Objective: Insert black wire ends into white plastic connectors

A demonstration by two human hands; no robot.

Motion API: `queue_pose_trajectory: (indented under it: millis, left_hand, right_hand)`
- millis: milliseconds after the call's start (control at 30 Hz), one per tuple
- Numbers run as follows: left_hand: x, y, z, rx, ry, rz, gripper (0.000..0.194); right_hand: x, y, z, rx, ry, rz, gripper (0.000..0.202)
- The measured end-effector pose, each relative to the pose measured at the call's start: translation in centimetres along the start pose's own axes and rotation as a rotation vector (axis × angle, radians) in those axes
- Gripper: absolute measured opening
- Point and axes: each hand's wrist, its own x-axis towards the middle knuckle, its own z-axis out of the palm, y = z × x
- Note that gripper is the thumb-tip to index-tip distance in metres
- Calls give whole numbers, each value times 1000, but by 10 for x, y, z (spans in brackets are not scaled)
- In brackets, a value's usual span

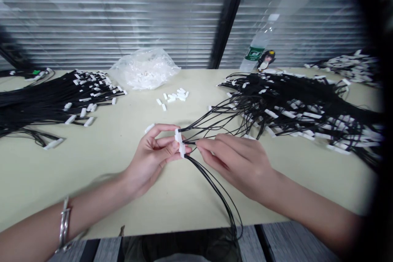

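Observation:
Between the thumb and fingers of my left hand (156, 151) is a long white plastic connector (180, 143), held upright on edge. Black wires (211, 180) run out of its right side, some toward the pile at the right, others drooping over the table's front edge. My right hand (236, 157) is closed in a pinch on a black wire (190, 143) close to the connector's middle. The pinching fingertips are partly hidden behind the hand. Just behind my left hand lies a small white piece (149, 127).
Bundles of black wires with white connectors lie left (46, 94) and right (294, 102). A clear plastic bag (145, 67) of white pieces sits at the back, with loose white connectors (176, 95) before it. A water bottle (256, 47) and penguin figure (265, 61) stand by the blinds.

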Motion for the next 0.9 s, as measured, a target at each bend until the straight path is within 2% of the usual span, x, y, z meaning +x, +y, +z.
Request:
queue_pose_trajectory:
  millis: [233,500,900]
  left_hand:
    - [-1,1,0,7,-8,-1,23]
    - [-1,0,1,8,-14,6,23]
    - [-2,-1,0,15,13,26,22]
  right_hand:
    - [2,0,-1,-68,50,-100,14]
    - [6,0,-6,-181,97,-263,13]
    - [4,3,-2,-99,96,-236,15]
